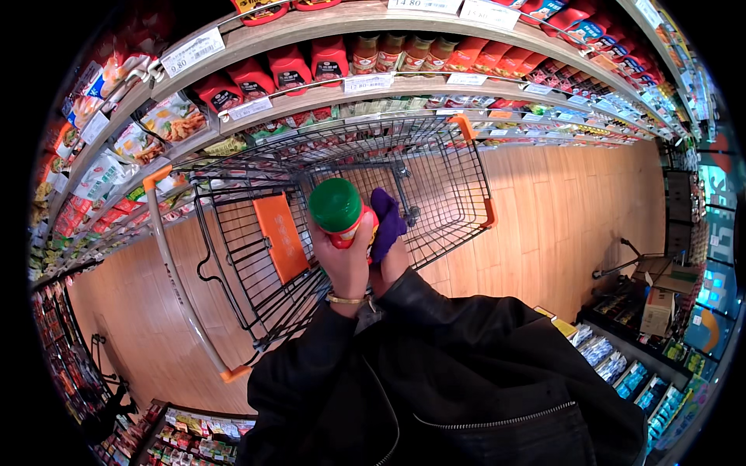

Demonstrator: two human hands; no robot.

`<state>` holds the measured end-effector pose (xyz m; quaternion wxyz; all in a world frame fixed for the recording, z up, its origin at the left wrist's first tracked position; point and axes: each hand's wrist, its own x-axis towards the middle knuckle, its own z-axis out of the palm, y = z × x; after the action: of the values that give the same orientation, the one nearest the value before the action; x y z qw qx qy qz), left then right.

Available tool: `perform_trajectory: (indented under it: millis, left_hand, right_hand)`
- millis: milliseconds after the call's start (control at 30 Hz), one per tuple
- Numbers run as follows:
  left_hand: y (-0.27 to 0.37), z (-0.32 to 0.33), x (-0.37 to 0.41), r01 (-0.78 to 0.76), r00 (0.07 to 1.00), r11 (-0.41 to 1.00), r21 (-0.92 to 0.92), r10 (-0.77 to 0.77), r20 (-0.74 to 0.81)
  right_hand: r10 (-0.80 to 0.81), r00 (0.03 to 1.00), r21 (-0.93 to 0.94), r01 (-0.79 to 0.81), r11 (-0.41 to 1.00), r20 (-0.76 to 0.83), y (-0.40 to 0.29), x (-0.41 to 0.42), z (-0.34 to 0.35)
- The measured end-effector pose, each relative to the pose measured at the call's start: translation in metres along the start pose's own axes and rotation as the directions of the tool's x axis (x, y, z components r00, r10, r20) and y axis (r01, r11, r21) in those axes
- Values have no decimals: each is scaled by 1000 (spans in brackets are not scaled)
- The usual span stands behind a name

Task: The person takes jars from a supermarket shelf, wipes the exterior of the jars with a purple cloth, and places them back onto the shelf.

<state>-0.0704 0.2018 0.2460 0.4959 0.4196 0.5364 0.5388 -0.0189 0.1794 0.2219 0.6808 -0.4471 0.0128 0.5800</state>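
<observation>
My left hand (341, 259) is wrapped around a red plastic jar (346, 236) with a wide green screw lid (335, 205). The lid faces up toward me. Against the jar's far side, my right hand (394, 261) holds a purple cloth (387, 224); the cloth and jar hide most of its fingers. Both hands are above a black wire shopping cart (460, 198) with orange corners. Inside the cart's handle end is an orange plastic panel (282, 237).
Stocked shelves (326, 29) with red bottles (329, 61), glass jars (416, 53) and price tags curve across the front. The cart's grey handle (175, 279) is at left. Wood-look floor (542, 233) extends right toward cardboard boxes (658, 309) and display bins (612, 367).
</observation>
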Motion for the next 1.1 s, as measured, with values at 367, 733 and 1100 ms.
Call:
perform_trajectory:
  millis: [367, 733, 1100]
  left_hand:
    - [-41, -6, 12, -173, 985, 980, 98, 174, 4]
    - [-66, -24, 32, 11, 975, 1000, 8, -12, 223]
    - [-185, -69, 76, -30, 964, 889, 457, -95, 249]
  right_hand:
    - [89, 990, -92, -99, 991, -111, 32, 4, -44]
    - [-79, 997, -487, 65, 871, -8, 36, 39, -114]
    - [-161, 987, -297, 155, 942, 4, -5, 83, -138]
